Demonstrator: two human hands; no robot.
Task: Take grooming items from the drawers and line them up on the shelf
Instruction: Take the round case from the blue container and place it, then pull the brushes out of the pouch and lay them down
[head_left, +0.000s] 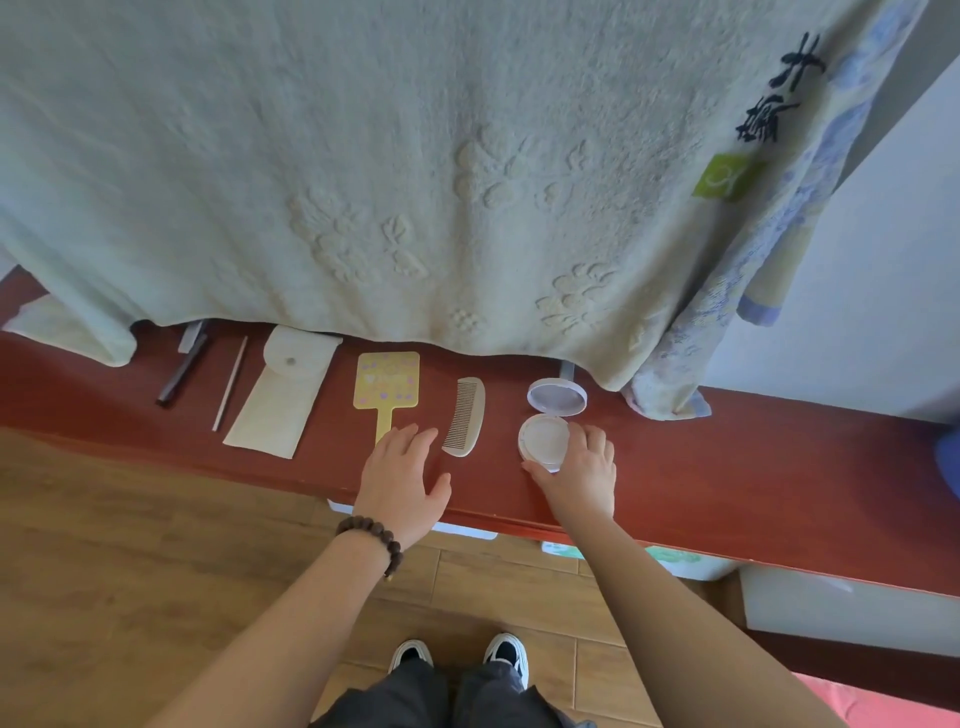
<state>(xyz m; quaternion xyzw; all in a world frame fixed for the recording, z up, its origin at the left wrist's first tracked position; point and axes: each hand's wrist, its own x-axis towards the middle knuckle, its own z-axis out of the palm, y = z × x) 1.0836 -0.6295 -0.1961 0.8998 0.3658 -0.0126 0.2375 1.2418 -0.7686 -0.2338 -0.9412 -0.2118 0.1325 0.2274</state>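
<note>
On the red-brown shelf (727, 467) lie a dark slim item (179, 376), a thin white stick (229, 383), a white snap pouch (283, 392), a yellow hand mirror (387, 384), a pale comb (466, 415) and an open round white compact (545, 439) with its lid (557, 397) raised behind. My left hand (402, 480) rests flat with fingers spread, its tips at the mirror's handle, holding nothing. My right hand (582, 478) grips the compact's base from the right and front.
A large pale towel (389, 171) hangs over the shelf's back, hiding what lies behind it. A second patterned towel (737, 291) hangs at the right. White drawer units (691, 564) show under the shelf edge. Wooden floor and my shoes (460, 657) are below.
</note>
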